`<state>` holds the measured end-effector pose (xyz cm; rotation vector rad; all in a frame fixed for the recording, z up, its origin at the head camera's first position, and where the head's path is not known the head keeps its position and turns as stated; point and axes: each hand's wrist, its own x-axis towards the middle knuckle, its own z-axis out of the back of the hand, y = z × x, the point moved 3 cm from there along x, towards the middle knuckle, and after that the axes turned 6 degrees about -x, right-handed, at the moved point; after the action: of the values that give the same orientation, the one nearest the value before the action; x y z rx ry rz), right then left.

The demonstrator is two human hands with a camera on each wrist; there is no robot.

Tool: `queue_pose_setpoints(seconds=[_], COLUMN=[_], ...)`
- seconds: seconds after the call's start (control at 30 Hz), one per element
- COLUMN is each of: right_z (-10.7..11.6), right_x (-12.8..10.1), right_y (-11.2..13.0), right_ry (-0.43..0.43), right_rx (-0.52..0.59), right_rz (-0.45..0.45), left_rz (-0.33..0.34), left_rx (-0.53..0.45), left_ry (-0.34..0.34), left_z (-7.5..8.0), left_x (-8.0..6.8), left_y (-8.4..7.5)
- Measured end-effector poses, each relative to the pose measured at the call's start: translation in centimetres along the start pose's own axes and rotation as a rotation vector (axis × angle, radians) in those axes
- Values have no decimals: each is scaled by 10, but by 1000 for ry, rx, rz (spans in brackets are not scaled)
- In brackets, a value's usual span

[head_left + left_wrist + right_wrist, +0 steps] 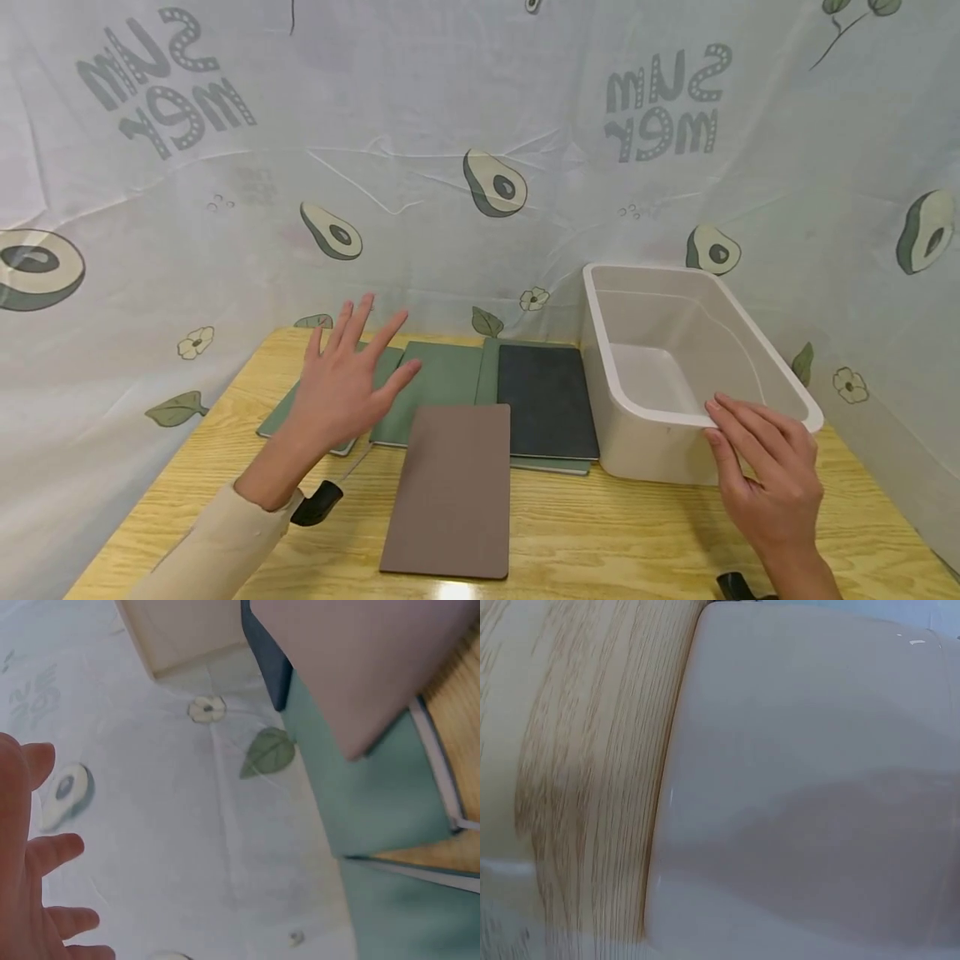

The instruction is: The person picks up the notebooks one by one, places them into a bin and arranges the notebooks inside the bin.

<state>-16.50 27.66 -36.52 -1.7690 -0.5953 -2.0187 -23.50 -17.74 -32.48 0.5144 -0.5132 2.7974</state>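
My left hand [337,392] hovers with spread, straight fingers over a green notebook [281,417] at the left and holds nothing. Its fingers [56,855] show at the edge of the left wrist view. With the fingers over the front rim and the thumb outside, my right hand [772,467] pinches the wall of a white plastic bin [637,446]. A brown notebook [453,492] lies nearest me, its far end overlapping a second green notebook [442,371]. Beside these, a black notebook [547,400] rests on a third green one [487,375].
The wooden table [585,533] carries everything. Behind it hangs a pale curtain [420,108] printed with avocados and leaves. Black wrist mounts show at the left wrist [318,502] and the right wrist [735,586]. The bin's inside [652,375] holds nothing visible.
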Motion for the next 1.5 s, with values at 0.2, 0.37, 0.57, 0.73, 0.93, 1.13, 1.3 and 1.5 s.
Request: queue_pose_setpoints(seconds=[0.2, 0.37, 0.57, 0.73, 0.93, 1.13, 1.3, 1.5], right_z=[0, -1, -2, -1, 0, 1, 1, -1], right_x=[3, 5, 5, 4, 1, 0, 2, 4], right_y=[2, 3, 5, 5, 5, 4, 6, 8], right_ry=[-18, -28, -38, -34, -23, -21, -41, -71], right_rx=[5, 8, 15, 8, 0, -7, 9, 28], right_rz=[4, 11, 13, 13, 2, -6, -2, 7], left_rz=[66, 95, 90, 132, 175, 220, 258, 283], left_rx=[-56, -97, -70, -70, -73, -86, -105, -96], left_ry=[57, 134, 226, 307, 384, 475, 492, 499], left_z=[-8, -19, -33, -48, -62, -75, -76, -73], left_x=[-8, -18, -30, -38, -45, -50, -51, -52], left_y=[26, 48, 71, 90, 106, 118, 123, 125])
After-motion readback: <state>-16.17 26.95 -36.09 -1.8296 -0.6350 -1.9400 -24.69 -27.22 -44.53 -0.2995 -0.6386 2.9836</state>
